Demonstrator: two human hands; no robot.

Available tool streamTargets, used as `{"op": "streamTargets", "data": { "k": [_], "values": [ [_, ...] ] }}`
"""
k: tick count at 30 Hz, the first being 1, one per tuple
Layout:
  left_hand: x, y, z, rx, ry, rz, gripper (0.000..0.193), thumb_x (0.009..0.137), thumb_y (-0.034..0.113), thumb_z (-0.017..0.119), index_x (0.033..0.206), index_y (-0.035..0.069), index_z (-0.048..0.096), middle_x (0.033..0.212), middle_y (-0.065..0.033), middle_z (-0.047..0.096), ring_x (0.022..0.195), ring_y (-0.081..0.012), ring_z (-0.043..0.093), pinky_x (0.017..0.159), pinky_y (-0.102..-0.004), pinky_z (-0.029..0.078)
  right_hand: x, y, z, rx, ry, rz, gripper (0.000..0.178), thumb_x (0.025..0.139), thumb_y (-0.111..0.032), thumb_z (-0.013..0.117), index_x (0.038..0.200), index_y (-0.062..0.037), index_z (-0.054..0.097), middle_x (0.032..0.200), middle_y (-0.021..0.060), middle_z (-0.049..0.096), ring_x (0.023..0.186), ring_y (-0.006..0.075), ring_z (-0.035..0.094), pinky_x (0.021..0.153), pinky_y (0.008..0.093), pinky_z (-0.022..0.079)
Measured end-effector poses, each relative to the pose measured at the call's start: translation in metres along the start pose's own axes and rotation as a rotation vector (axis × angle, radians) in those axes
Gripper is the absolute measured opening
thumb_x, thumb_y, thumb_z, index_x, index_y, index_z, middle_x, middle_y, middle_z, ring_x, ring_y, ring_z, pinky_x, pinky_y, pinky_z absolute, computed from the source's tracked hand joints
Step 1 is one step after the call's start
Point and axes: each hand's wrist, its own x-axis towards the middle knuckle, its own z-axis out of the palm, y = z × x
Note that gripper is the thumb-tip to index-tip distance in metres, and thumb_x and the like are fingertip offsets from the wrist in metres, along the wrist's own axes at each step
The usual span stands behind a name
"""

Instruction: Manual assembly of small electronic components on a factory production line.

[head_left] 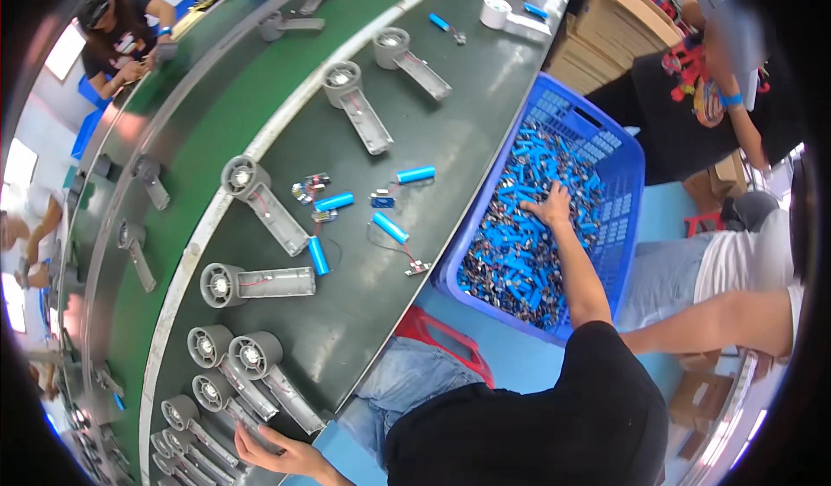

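Observation:
My right hand (552, 206) reaches into a big blue plastic basket (625, 193), fingers apart over a heap of blue cylindrical batteries (519, 265) wired to small circuit boards. It shows no grip on any of them. At the lower left, my left hand (281, 454) rests by the grey handheld-fan housings (215, 392), fingers spread beside their open handle troughs; whether it touches one I cannot make out. Farther up the dark bench lie loose batteries (389, 226) with wires and boards, near a fan housing (260, 283) lying on its own.
A green conveyor (203, 166) runs along the left, carrying more grey housings. Across it a person (125, 40) works with their hands. Cardboard boxes (606, 32) stand beyond the basket, and other people sit at the right. A red stool (450, 343) is beside the bench.

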Motion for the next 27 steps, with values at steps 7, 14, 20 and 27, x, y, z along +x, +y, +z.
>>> {"op": "streamTargets", "data": {
  "k": [7, 14, 20, 27],
  "values": [
    [0.000, 0.002, -0.002, -0.018, 0.031, -0.032, 0.029, 0.098, 0.011, 0.055, 0.124, -0.001, 0.060, 0.123, -0.0168, 0.053, 0.113, -0.0311, 0.053, 0.093, -0.0403, 0.042, -0.011, -0.021, 0.009, 0.057, 0.121, 0.101, 0.107, 0.059, -0.060, 0.085, 0.141, -0.0076, 0.039, 0.130, 0.0284, 0.048, 0.118, 0.0482, 0.049, 0.098, 0.0526, 0.045],
    [0.002, 0.004, 0.000, -0.054, 0.048, -0.037, 0.028, 0.096, 0.009, 0.057, 0.122, -0.001, 0.061, 0.123, -0.0182, 0.053, 0.111, -0.0321, 0.054, 0.091, -0.0416, 0.043, -0.009, -0.026, 0.019, -0.026, 0.083, 0.002, 0.080, 0.079, -0.042, 0.078, 0.137, -0.0025, 0.041, 0.127, 0.0289, 0.049, 0.116, 0.0483, 0.049, 0.095, 0.0515, 0.048],
    [0.008, 0.012, -0.005, -0.048, 0.073, 0.026, 0.023, 0.091, 0.014, 0.068, 0.105, -0.004, 0.066, 0.114, -0.0215, 0.056, 0.106, -0.0374, 0.056, 0.092, -0.0460, 0.044, 0.002, -0.004, 0.005, 0.020, 0.050, -0.079, 0.077, 0.076, -0.035, 0.081, 0.131, 0.0023, 0.042, 0.128, 0.0301, 0.049, 0.107, 0.0477, 0.058, 0.089, 0.0506, 0.052],
    [0.011, 0.011, -0.008, -0.043, 0.053, 0.053, 0.020, 0.091, 0.011, 0.067, 0.105, -0.003, 0.067, 0.115, -0.0203, 0.056, 0.103, -0.0361, 0.058, 0.090, -0.0437, 0.047, -0.007, -0.002, -0.055, 0.117, 0.068, -0.088, 0.085, 0.062, -0.039, 0.085, 0.128, 0.0043, 0.052, 0.116, 0.0301, 0.062, 0.106, 0.0431, 0.062, 0.092, 0.0465, 0.051]
  ]
}}
